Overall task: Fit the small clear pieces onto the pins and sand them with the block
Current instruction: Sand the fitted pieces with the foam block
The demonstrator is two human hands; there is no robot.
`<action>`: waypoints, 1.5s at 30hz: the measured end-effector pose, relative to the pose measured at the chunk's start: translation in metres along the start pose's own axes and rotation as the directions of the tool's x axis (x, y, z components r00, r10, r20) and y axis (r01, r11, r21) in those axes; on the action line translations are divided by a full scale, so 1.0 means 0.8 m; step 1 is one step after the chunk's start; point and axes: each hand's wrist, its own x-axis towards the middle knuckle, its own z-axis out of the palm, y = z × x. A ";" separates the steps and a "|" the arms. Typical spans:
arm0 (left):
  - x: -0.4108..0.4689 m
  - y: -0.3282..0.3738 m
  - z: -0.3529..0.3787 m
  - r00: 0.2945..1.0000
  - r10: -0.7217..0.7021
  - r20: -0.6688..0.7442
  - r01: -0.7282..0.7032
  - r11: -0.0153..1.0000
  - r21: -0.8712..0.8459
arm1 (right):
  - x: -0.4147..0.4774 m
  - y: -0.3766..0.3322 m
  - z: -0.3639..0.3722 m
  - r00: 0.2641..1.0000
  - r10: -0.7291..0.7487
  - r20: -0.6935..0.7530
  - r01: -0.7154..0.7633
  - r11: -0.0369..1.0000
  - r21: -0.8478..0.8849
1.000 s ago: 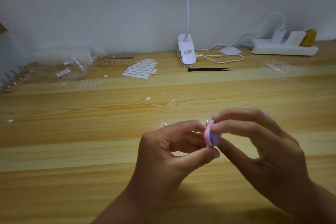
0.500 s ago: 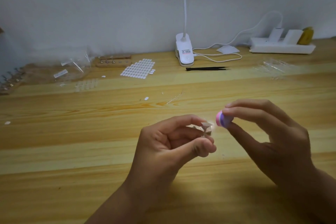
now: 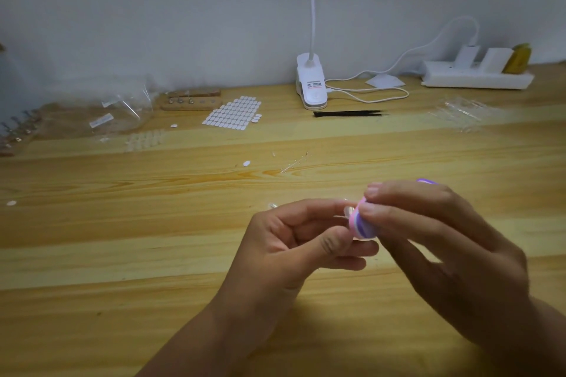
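Sanding block (image 3: 363, 227), layered pink and purple, is up in the air over the table (image 3: 153, 254), low and right of the middle of the head view. Its rounded end faces left, toward the left hand (image 3: 291, 248). A purple tip shows again past the knuckles of the right hand (image 3: 453, 254), so the long axis runs from lower left to upper right, mostly hidden under that hand's fingers (image 3: 398, 193). The right hand pinches the block, fingers on top and thumb underneath, closed narrow round it.

The left hand's fingers are curled in tight, thumb and forefinger pinching a thin pin (image 3: 340, 217), of which little shows. At its top sits 1 small clear piece (image 3: 348, 210), right against the pink end of the block; real contact cannot be told through the blur.

Along the back of the table lie a sheet of white oval stickers (image 3: 234, 115), a wooden holder (image 3: 191, 100) with more pins standing in it, clear plastic bags (image 3: 122, 113), black tweezers (image 3: 349, 113), a white clip lamp (image 3: 311, 82) and a white power strip (image 3: 477, 79).
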 end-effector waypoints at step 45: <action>0.000 0.002 0.002 1.000 -0.014 0.007 0.013 0.987 0.160 | -0.002 0.004 -0.004 0.996 -0.086 0.038 0.090 0.989 -0.118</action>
